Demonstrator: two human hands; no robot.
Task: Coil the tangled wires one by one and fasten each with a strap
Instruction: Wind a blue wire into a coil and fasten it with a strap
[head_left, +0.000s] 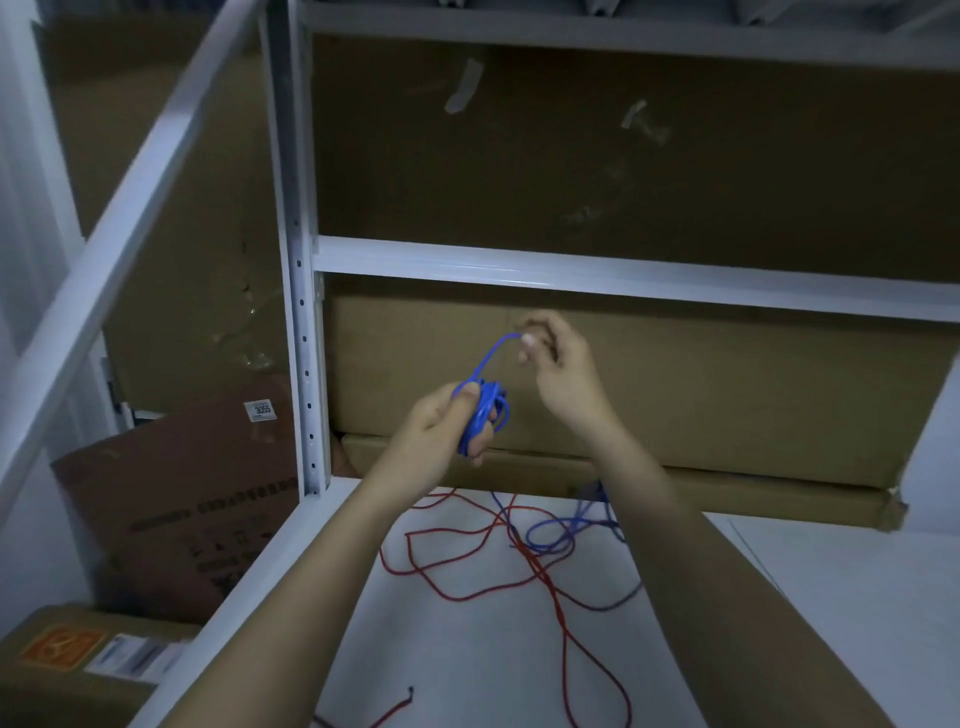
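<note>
Your left hand (441, 421) grips blue wire coil (485, 415); your right hand (558, 358) pinches its free end; red wire (540, 571) loose on shelf (831, 597).

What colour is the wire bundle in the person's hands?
Blue: the coil, seen in the head view, with its end pinched by the right hand.

Blue wire coil (483, 415): tight bundle of loops, sitting upright above the shelf, one free end arching up and right. Red wire (540, 571): sprawling loose on the white shelf surface (831, 597), crossing and tangling with another blue wire (550, 535) lying near the back.
</note>
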